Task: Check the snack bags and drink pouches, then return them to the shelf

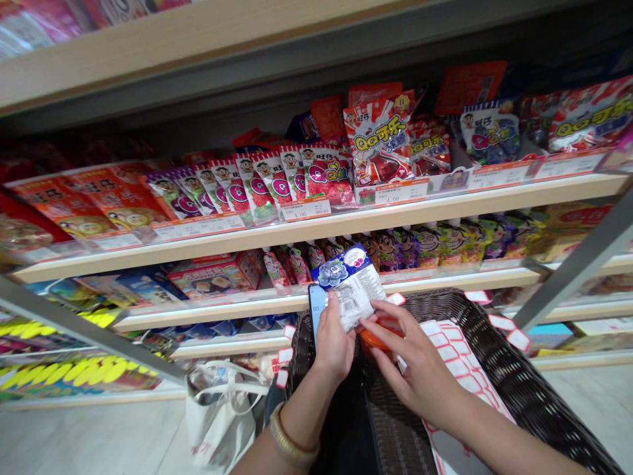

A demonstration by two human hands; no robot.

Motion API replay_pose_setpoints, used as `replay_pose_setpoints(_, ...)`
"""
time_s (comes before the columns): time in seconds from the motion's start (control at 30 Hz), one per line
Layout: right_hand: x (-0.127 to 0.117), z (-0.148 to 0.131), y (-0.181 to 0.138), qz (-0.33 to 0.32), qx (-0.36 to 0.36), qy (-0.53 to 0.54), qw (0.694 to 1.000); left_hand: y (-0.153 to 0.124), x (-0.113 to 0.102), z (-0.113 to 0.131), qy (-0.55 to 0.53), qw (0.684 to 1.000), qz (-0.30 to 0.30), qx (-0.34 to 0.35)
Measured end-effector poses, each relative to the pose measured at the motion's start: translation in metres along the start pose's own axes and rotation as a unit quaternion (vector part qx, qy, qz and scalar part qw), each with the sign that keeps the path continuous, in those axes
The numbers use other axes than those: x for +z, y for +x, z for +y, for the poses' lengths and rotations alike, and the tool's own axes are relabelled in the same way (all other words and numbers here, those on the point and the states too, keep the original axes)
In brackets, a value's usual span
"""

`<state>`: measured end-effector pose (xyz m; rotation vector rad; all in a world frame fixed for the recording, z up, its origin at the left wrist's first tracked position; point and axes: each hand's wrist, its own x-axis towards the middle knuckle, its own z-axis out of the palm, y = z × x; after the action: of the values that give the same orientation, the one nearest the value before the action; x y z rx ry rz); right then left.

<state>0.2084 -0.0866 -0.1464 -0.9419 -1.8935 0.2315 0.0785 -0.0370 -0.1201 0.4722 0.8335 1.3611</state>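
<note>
My left hand (pixel 334 343) is closed around a phone (pixel 316 309) and a small blue-and-white candy packet (pixel 349 280), whose back with a barcode faces me. My right hand (pixel 413 359) reaches in from the right with fingers spread; its fingertips touch the packet's lower edge and lie over an orange object (pixel 373 338). Both hands hover above a dark wicker basket (pixel 499 369) that holds sheets of red-and-white labels (pixel 455 349). A bracelet (pixel 289 442) sits on my left wrist.
Wooden shelves (pixel 346 221) ahead carry rows of red, purple and green candy bags (pixel 316 175) with price tags on the front rail. A white tote bag (pixel 217 412) hangs at the lower left. Grey metal bars (pixel 578 264) cross on both sides.
</note>
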Motion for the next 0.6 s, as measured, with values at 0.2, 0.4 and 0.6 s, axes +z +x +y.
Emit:
replay_pose_setpoints(0.2, -0.0003, 0.0001, -0.0001, -0.001, -0.004, -0.003, 1.000, 0.0003, 0.0000, -0.0003, -0.002, 1.000, 0.000, 0.003)
replay_pose_setpoints(0.4, 0.0003, 0.0009, -0.0011, -0.004, -0.005, -0.002, 1.000, 0.0003, -0.0012, -0.0011, -0.013, 1.000, 0.000, 0.004)
replay_pose_setpoints(0.6, -0.0001, 0.0000, -0.0011, 0.001, -0.003, 0.001, 1.000, 0.0003, -0.0020, -0.0013, -0.017, 1.000, -0.005, 0.003)
